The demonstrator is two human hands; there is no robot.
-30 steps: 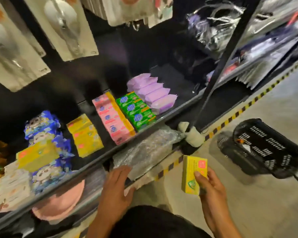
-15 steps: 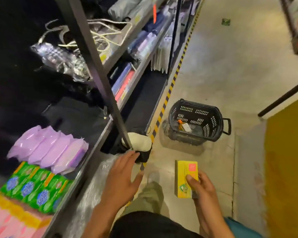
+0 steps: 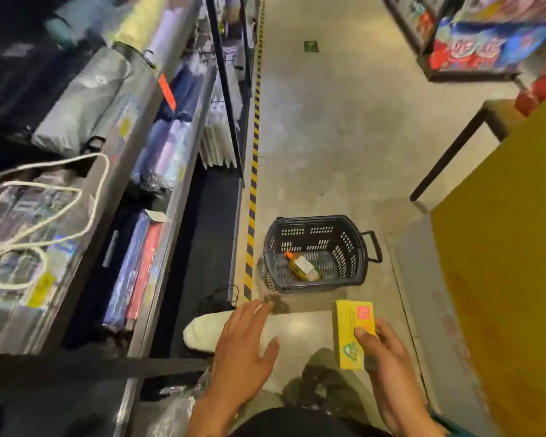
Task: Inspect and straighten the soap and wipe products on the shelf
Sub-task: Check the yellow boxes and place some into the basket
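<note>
Yellow soap box [image 3: 353, 334], upright and narrow, with a pink patch near its top and a green mark near its bottom, is held in my right hand [image 3: 388, 361] low in the view, right of centre, over the pale floor [image 3: 328, 137]. My thumb [image 3: 363, 334] lies across the front face of the box, about halfway down. The other fingers are curled behind it and I cannot see them. The box's lower right corner sits against my palm.

My left hand [image 3: 243, 351] is beside it, well apart from the box, palm down, fingers straight and spread, holding nothing. Its fingertips reach over a white shoe [image 3: 202, 329] that stands on the floor at the foot of the shelf [image 3: 158, 247].

Beyond both hands, a dark plastic basket [image 3: 316, 222] stands on the floor with a small orange-capped bottle [image 3: 301, 268] lying inside it. A yellow and black striped tape [image 3: 253, 171] runs along the floor just beside the basket, at the shelf's base.

The shelf fills the left side. It holds blurred wrapped packages, and looped white cords [image 3: 44, 216] hang over its upper level. My left hand and the shoe lie between the box and the shelf. A large yellow panel [image 3: 501, 263] fills the right side.
</note>
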